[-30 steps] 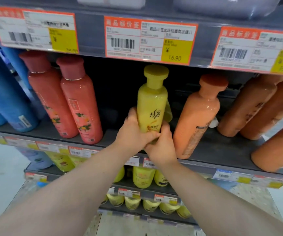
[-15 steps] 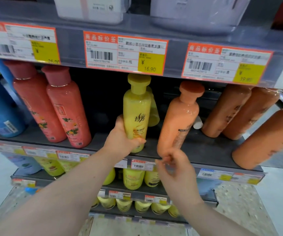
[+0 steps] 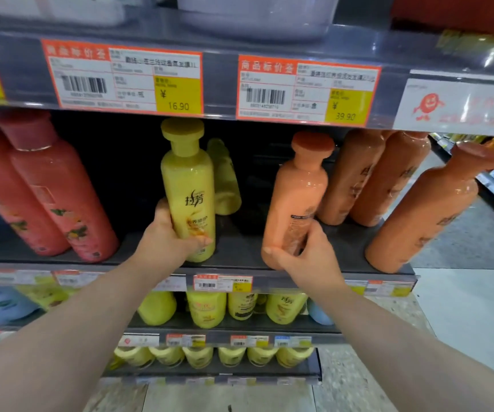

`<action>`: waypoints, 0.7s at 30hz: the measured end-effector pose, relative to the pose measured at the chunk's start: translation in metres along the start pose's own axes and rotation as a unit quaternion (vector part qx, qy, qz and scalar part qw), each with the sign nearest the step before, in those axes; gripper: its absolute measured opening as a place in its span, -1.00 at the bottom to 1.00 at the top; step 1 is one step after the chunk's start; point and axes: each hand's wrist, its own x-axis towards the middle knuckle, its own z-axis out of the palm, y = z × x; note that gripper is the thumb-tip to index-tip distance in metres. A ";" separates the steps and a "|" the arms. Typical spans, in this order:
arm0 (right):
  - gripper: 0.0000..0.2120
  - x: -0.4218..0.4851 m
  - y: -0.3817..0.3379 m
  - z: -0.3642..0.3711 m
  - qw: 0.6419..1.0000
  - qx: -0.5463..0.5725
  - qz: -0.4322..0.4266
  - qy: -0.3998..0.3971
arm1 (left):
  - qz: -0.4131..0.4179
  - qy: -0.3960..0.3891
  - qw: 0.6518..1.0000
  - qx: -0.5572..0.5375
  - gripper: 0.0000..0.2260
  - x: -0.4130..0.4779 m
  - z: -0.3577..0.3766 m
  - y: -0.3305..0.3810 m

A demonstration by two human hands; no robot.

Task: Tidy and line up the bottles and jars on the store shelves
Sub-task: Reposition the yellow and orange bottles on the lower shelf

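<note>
- We find the yellow bottle point(image 3: 188, 179) upright at the front of the middle shelf point(image 3: 240, 251), with its printed label facing out. The left hand point(image 3: 165, 237) is wrapped round its lower body, thumb across the front.
- The peach bottle point(image 3: 297, 191) stands to the right, apart from the yellow one. It appears slightly tilted, though the wide lens may account for that. The right hand point(image 3: 306, 257) clasps it near the base, thumb on the left side and fingers over the label.
- We judge both bottles to be glossy rigid plastic, full and therefore fairly heavy, with a smooth skin that could slip. Their tall, narrow form makes them prone to tip.
- A low hold, as now, suits sliding and turning. For lifting we would advise the body below the shoulder, not the cap.
- A second yellow bottle point(image 3: 225, 179) stands close behind the first and would block a push backward.
- Red bottles point(image 3: 61, 203) stand well to the left, with bare shelf between them and the yellow bottle.
- Dark orange bottles point(image 3: 361, 176) crowd just behind and to the right of the peach one, and a further orange bottle point(image 3: 418, 215) stands forward at the right end. A careless swing could knock them.
- The price-tag rail point(image 3: 308, 87) overhead leaves little room above the caps, so we judge a straight lift to be restricted.
</note>
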 end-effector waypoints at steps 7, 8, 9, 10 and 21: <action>-0.44 0.007 0.014 -0.041 0.999 -0.019 0.025 0.016 | -0.003 -0.005 1.000 -0.017 -0.33 0.001 0.001 -0.003; -0.44 0.007 0.016 -0.042 0.999 -0.018 0.025 0.009 | -0.004 -0.003 1.000 -0.018 -0.33 0.002 0.001 -0.003; -0.43 0.007 0.017 -0.042 1.000 -0.018 0.025 0.004 | -0.006 -0.001 1.000 -0.018 -0.32 0.002 0.001 -0.004; -0.41 0.007 0.018 -0.042 0.999 -0.021 0.026 0.003 | -0.007 0.002 1.000 -0.017 -0.31 0.001 0.001 -0.003; -0.47 0.008 0.026 -0.051 0.999 0.003 0.017 -0.028 | 0.114 0.130 0.985 0.004 -0.70 -0.067 0.051 0.011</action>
